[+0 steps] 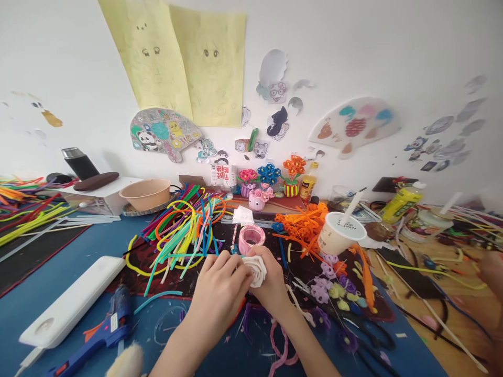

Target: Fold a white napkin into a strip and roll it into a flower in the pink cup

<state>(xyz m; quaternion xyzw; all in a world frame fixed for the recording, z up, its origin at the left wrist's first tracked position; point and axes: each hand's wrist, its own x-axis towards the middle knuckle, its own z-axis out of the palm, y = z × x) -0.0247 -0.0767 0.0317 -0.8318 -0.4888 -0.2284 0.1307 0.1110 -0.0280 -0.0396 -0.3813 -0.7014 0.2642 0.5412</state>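
A white rolled flower like a rose, perhaps of folded paper or tissue, is between my hands over the middle of the table. My left hand has its fingers bent and pinched at the flower's left edge. My right hand curls around the flower's right side and holds it from behind. Just beyond sits a small pink-and-white ring-shaped pot, with a folded white paper piece behind it. The flower's underside is hidden by my fingers.
Left are a blue glue gun, a white power strip-like box and many coloured pipe cleaners. To the right stand a drink cup, orange pipe-cleaner pieces and black scissors. Another person's hand shows at the right edge.
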